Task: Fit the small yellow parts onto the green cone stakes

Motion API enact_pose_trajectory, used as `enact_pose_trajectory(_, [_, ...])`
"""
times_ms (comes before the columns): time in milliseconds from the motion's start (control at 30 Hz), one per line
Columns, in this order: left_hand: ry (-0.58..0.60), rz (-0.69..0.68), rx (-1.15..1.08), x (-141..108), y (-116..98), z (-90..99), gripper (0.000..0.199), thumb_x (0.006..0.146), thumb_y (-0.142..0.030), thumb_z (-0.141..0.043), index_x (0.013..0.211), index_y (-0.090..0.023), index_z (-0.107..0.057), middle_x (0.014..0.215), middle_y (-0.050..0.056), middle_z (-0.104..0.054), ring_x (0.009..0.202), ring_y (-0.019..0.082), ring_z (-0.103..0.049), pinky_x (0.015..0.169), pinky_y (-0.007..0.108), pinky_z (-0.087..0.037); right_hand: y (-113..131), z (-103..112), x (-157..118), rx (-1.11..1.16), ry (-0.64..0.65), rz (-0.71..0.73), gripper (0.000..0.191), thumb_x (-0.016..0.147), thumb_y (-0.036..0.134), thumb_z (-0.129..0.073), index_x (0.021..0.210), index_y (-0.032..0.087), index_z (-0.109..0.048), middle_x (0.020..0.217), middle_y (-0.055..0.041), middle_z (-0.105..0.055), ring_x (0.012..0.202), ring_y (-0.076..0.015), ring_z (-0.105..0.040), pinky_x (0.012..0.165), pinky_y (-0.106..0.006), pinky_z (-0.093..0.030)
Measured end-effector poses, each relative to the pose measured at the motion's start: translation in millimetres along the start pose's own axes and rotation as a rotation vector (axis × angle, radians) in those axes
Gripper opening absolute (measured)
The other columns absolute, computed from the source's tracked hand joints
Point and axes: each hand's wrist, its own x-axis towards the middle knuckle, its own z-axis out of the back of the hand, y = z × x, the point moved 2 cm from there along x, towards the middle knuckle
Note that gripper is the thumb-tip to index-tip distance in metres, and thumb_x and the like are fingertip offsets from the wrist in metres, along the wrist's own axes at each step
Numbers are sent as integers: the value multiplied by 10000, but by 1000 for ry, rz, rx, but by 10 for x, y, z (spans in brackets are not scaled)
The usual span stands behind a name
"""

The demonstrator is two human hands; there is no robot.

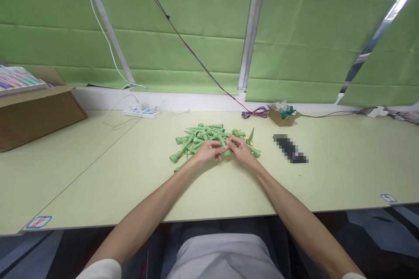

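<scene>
Both my hands meet over the near side of a pile of green plastic spikes (199, 136) on the pale table. My left hand (211, 150) has its fingers closed around a green spike (222, 141) whose wide end points toward me. Close beside it, my right hand (238, 148) pinches at the same spike's side; whatever small thing lies between those fingertips is too small to tell. Small yellow pieces (249, 142) lie among the green parts near my right hand, and one spike there points upward.
On the table (131, 183), a cardboard box (39, 113) with pastel items stands far left. A power strip (144, 112) lies at the back. Toward the right are coiled wires (257, 112), a small carton (283, 116) with plastic wrap, and a blurred dark object (290, 148).
</scene>
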Motion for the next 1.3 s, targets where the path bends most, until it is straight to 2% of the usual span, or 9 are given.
enact_pose_trajectory(367, [-3,5,18,10,-25,20,436,694,-511,-812,612,-155,-573,546,8,-559,534,127,-570,485,245,-423,-66,-31,43,30,-52,-24,397,860,564,-608,673,231,-497,505,49,-371,484,-128,-342,471,-266,-245])
enact_pose_trajectory(533, [-83,6,-22,23,-60,18,378,739,-478,-794,847,-140,-664,657,31,-635,547,149,-620,463,253,-440,-60,-41,42,37,-67,-32,416,872,607,-587,721,231,-493,502,64,-380,450,-116,-328,455,-265,-248])
enact_pose_trajectory(667, [-150,41,-96,38,-50,35,414,775,-461,-778,991,-124,-676,818,70,-708,529,137,-629,476,262,-463,39,-56,5,-47,-33,8,375,863,569,-628,777,211,-559,586,30,-494,506,-126,-416,486,-269,-306])
enact_pose_trajectory(767, [-130,36,-123,38,-43,37,431,787,-510,-760,954,-121,-680,839,66,-705,536,115,-617,477,241,-460,113,-75,-27,-110,-24,38,347,852,535,-657,772,210,-563,618,22,-524,546,-133,-447,513,-273,-330])
enact_pose_trajectory(933, [-70,52,-167,50,-2,22,498,804,-618,-699,875,-126,-662,740,38,-648,556,129,-632,495,243,-490,157,-86,-46,-173,-41,37,321,847,491,-672,735,215,-551,617,30,-528,564,-134,-450,545,-279,-351])
enact_pose_trajectory(1100, [-24,67,-208,78,37,-7,461,816,-579,-708,921,-133,-654,762,37,-654,564,141,-652,526,265,-522,157,-74,-42,-180,-54,33,308,829,453,-691,699,218,-540,604,36,-514,564,-133,-447,549,-280,-349])
enact_pose_trajectory(1300, [-41,67,-195,79,60,-36,386,854,-507,-678,915,-128,-649,769,47,-667,564,148,-662,536,269,-530,154,-65,-46,-188,-31,5,332,813,476,-705,695,214,-538,597,40,-510,558,-131,-451,538,-277,-340])
